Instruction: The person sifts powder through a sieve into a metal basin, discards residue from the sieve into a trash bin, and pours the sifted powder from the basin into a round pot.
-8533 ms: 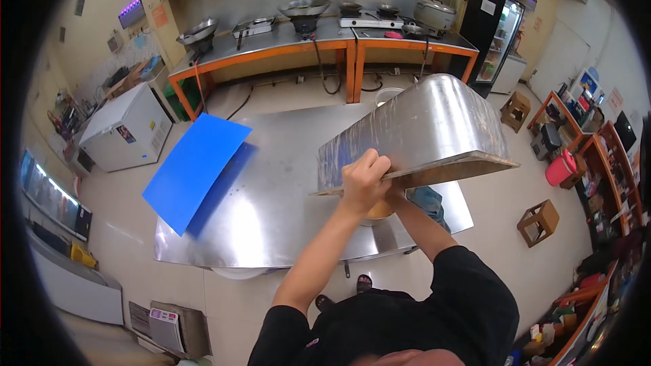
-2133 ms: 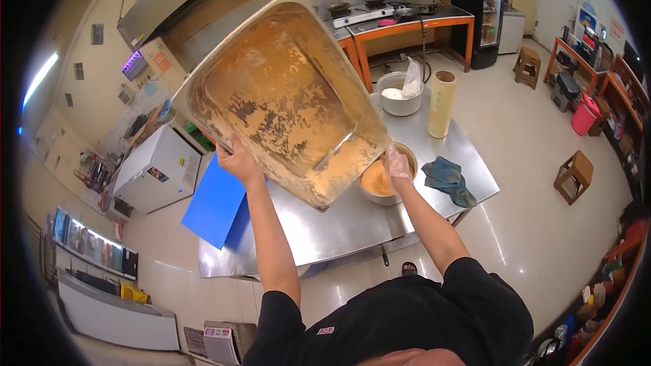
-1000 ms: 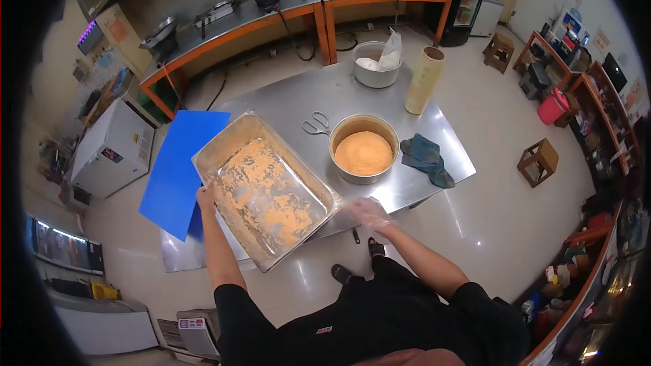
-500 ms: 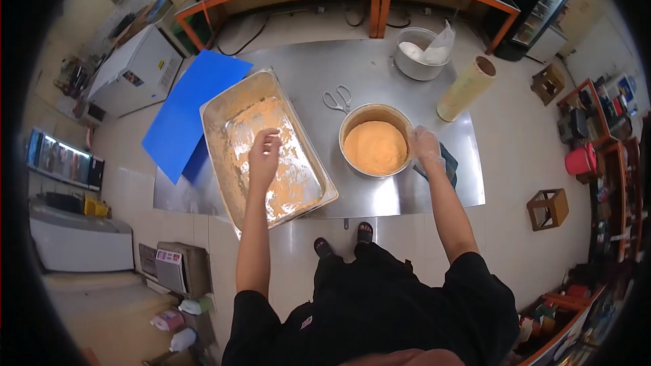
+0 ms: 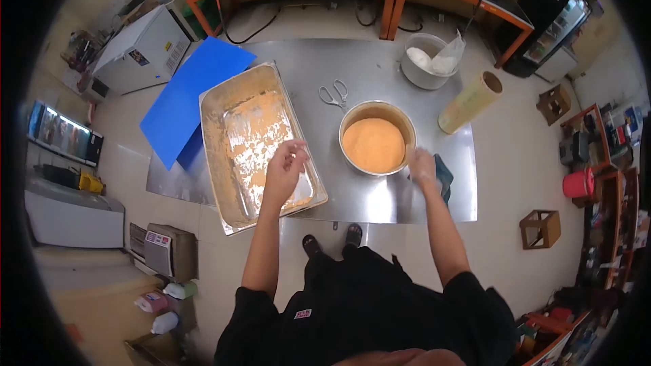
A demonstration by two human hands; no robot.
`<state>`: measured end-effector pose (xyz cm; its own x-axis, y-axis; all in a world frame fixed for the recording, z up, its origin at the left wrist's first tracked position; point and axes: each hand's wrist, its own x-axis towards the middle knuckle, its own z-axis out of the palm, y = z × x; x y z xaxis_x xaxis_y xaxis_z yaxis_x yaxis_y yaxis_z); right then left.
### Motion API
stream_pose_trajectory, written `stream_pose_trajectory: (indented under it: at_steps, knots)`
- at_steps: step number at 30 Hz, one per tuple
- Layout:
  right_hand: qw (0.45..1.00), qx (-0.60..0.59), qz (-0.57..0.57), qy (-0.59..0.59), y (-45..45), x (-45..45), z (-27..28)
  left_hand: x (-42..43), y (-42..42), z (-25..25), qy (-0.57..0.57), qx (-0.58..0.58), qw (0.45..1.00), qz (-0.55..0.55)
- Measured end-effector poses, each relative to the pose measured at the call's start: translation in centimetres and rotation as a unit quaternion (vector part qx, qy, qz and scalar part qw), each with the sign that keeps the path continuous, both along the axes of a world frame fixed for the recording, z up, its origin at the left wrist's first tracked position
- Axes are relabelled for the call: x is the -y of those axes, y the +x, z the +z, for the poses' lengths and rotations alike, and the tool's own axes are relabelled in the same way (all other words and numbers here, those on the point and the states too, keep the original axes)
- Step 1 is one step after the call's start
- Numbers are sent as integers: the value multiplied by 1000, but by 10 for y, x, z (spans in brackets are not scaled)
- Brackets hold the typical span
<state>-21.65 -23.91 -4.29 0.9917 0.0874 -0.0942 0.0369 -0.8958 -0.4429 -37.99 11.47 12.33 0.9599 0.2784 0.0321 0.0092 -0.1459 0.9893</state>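
A deep metal tray (image 5: 224,163), its inside coated with patches of orange powder, lies on the left part of the steel table (image 5: 312,61). Over the tray's right side is my left hand (image 5: 288,163), fingers loosely curled and apart, holding nothing. A round metal pot (image 5: 410,122) holding orange powder (image 5: 373,145) stands right of the tray. My right hand (image 5: 422,166), in a clear plastic glove, is at the pot's right rim; its fingers are blurred. A dark teal cloth (image 5: 443,176) lies partly behind that hand.
Scissors (image 5: 333,93) lie behind the pot. A blue board (image 5: 193,95) sits at the left, partly beside the tray. At the back right are a pot with white contents and a plastic bag (image 5: 426,78) and a roll of film (image 5: 468,103). A wooden stool (image 5: 540,229) stands on the floor.
The tray was lifted and tilted, and now rests on the table. My left hand has let go of it and moved right. My right hand has moved from the tray's corner to the pot's right side.
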Motion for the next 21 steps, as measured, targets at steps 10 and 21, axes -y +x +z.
stream_pose_trajectory:
  at_steps: [10,21]
  knots:
    - [961,238,-60,128,-8,-104,140,200,-30,-65,-85,-4,963,-254]
    - [943,263,37,199,46,-80,37,185,64,-58,-102,-20,985,-135]
